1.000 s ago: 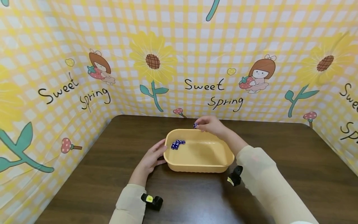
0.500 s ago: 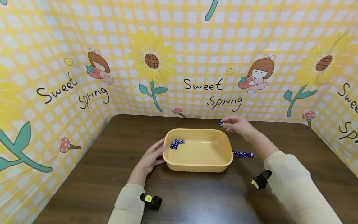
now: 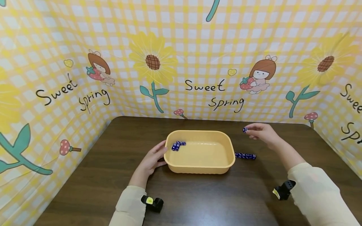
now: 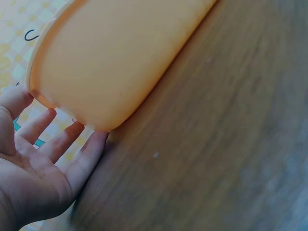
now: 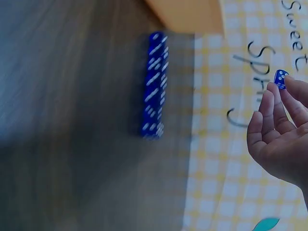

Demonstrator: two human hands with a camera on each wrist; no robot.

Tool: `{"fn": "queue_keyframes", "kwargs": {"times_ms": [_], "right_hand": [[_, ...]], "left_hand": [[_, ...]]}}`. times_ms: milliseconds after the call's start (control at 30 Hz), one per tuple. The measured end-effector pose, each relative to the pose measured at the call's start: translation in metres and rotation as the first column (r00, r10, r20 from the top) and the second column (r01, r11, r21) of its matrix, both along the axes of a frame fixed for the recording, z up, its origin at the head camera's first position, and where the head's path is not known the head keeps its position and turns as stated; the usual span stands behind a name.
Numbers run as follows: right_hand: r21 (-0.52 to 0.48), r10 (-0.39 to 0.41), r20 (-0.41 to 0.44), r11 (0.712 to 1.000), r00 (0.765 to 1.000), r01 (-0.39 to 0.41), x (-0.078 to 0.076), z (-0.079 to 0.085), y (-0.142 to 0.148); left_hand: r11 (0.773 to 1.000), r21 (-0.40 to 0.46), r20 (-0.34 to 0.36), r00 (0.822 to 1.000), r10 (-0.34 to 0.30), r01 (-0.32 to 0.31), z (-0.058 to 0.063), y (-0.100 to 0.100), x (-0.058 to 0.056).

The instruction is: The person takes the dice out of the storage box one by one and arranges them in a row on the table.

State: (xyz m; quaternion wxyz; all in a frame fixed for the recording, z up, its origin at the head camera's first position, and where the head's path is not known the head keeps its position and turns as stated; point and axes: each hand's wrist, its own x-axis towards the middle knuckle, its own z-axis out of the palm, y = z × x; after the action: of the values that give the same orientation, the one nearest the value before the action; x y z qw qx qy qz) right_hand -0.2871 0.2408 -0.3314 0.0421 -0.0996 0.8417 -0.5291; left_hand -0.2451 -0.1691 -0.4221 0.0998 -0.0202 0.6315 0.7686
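In the head view, my right hand (image 3: 264, 134) is raised above the table's back right, pinching a blue die (image 3: 245, 130) with white dots between thumb and fingertips. The right wrist view shows that die at the fingertips too. Below it, a straight row of blue dice (image 3: 245, 156) extends from the right end of a yellow plastic bin (image 3: 199, 169). My left hand (image 3: 152, 158) touches the bin's left end; in the left wrist view its spread fingers (image 4: 62, 142) press against the outer wall. Several blue dice (image 3: 177, 145) lie clustered inside the bin at its left.
The dark brown wooden table (image 3: 113, 175) ends at the back against a yellow checked cloth (image 3: 181, 47) printed with flowers and lettering, which also rises at both sides. Black cameras (image 3: 152, 203) are strapped to both wrists.
My right hand has moved right with the die, from over the bin's back rim to beyond its right end, uncovering the row of dice. My left hand stays at the bin.
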Motion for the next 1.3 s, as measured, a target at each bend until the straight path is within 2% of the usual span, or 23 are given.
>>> {"fn": "queue_keyframes", "kwargs": {"times_ms": [200, 367, 800, 1033, 1300], "right_hand": [[0.000, -0.002, 0.040, 1.000, 0.999, 0.002, 0.010, -0.014, 0.022], [0.011, 0.001, 0.032, 1.000, 0.999, -0.002, 0.016, -0.030, 0.035], [0.046, -0.052, 0.046, 0.998, 0.998, 0.050, 0.028, -0.067, 0.053], [0.099, -0.056, 0.021, 0.994, 0.998, 0.053, 0.031, -0.077, 0.056], [0.109, -0.038, -0.004, 0.993, 0.999, 0.038, 0.029, -0.083, 0.056]], "left_hand": [[1.000, -0.008, -0.010, 1.000, -0.010, 0.010, 0.000, 0.000, 0.000], [1.000, -0.009, -0.009, 1.000, -0.006, 0.006, 0.000, 0.000, 0.001], [1.000, -0.012, -0.008, 1.000, -0.012, 0.012, 0.000, 0.000, 0.000], [1.000, -0.003, -0.006, 1.000, -0.010, 0.010, 0.000, 0.000, 0.000], [1.000, -0.007, -0.008, 1.000, -0.012, 0.012, 0.000, 0.000, 0.000]]}}
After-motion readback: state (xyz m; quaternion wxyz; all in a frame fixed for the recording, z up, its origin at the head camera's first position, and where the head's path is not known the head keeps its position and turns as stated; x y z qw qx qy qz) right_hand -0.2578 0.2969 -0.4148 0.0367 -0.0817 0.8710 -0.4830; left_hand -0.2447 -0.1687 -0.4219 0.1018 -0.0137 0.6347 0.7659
